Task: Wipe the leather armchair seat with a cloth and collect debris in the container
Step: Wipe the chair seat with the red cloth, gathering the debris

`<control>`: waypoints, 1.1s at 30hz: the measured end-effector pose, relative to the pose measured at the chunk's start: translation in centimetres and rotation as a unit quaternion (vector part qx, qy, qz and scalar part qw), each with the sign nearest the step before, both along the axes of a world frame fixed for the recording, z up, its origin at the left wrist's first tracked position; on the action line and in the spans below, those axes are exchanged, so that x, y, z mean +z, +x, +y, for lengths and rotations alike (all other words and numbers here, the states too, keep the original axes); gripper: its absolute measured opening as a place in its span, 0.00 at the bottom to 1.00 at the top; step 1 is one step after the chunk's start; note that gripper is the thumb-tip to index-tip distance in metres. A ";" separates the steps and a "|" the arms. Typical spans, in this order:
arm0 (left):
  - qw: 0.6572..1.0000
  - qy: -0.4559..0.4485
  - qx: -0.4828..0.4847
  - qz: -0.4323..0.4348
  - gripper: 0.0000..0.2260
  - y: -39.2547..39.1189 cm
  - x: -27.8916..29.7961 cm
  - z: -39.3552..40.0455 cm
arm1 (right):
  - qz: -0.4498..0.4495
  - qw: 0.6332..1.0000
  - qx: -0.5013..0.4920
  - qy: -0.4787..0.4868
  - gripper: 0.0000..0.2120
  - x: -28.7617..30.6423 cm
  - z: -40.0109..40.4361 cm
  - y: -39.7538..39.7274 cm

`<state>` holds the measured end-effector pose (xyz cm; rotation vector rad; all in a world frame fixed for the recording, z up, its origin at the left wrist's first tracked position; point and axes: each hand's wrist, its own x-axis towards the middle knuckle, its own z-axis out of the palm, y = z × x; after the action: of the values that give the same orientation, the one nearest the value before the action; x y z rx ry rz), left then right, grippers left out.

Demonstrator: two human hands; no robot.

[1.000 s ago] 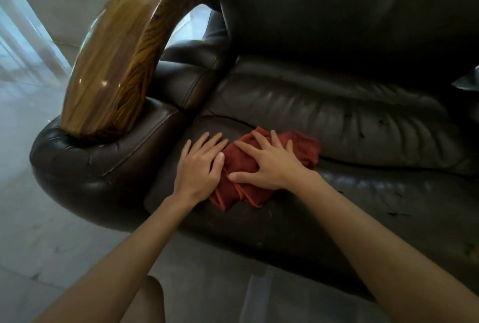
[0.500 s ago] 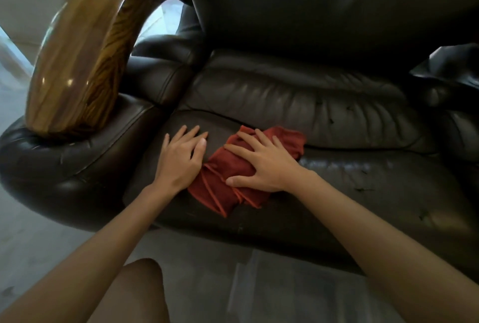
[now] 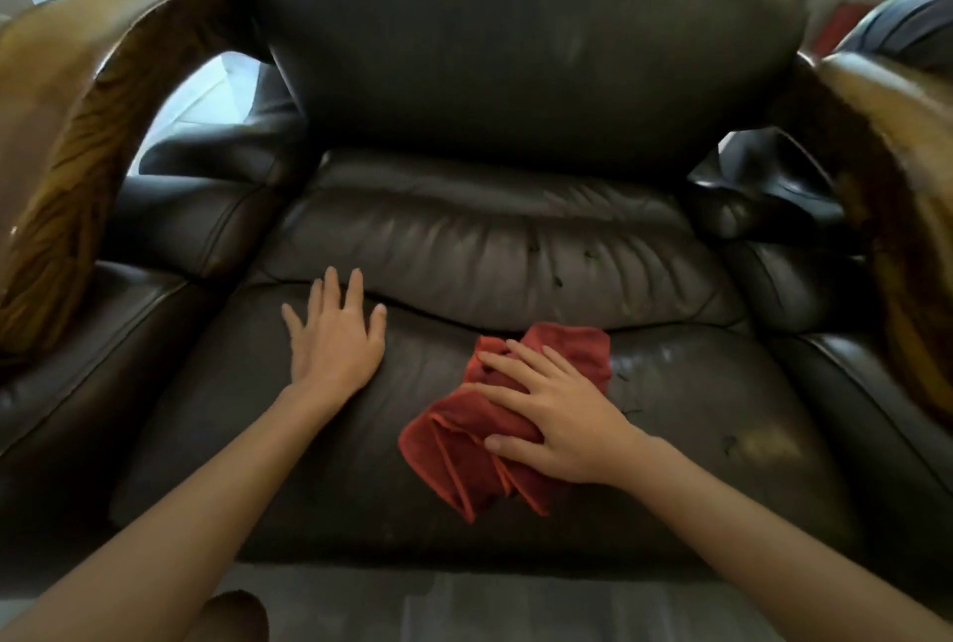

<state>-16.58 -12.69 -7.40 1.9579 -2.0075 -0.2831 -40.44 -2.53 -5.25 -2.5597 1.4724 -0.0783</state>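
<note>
The dark brown leather armchair seat (image 3: 696, 440) fills the middle of the head view. A crumpled red cloth (image 3: 464, 450) lies on the seat's centre. My right hand (image 3: 557, 414) presses flat on the cloth, fingers spread, pointing left and away. My left hand (image 3: 335, 337) rests flat on bare leather to the left of the cloth, fingers apart, holding nothing. Small dark specks of debris (image 3: 631, 409) lie on the seat right of the cloth, and more specks (image 3: 559, 283) dot the rear cushion roll. No container is in view.
The padded backrest (image 3: 515, 48) rises behind the seat. Glossy wooden armrests stand on the left (image 3: 67, 151) and right (image 3: 897, 208), over padded leather arms. Pale tiled floor (image 3: 464, 605) shows below the seat's front edge, with my knee (image 3: 232, 615) at the bottom.
My right hand has slid the red cloth rightward from beside the left arm to the seat's centre. The hands are now apart. The view has swung right, showing the whole chair.
</note>
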 end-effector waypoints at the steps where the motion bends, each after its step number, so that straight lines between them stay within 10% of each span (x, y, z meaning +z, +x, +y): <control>1: 1.000 0.001 -0.012 -0.002 0.27 -0.1 -0.2 -0.3 | -0.002 1.000 0.000 -0.002 0.28 0.0 0.1 -0.1; 19: 0.998 -0.022 -0.015 -0.061 0.26 -0.5 -1.0 -0.3 | -0.239 0.954 -0.148 -0.108 0.14 6.6 -7.2 0.1; 26: 0.998 -0.017 -0.023 -0.063 0.24 -0.3 -0.9 -0.3 | -0.135 0.960 -0.138 -0.201 0.18 10.2 -18.9 0.8; 33: 0.999 -0.005 -0.023 -0.045 0.24 -0.3 -0.7 -0.4 | 0.004 0.987 -0.161 0.007 0.29 2.1 -22.9 -0.2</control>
<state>-16.91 -13.09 -8.15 1.9535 -2.1071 -0.1994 -40.61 -25.42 -3.14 -2.2888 1.8675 -0.1016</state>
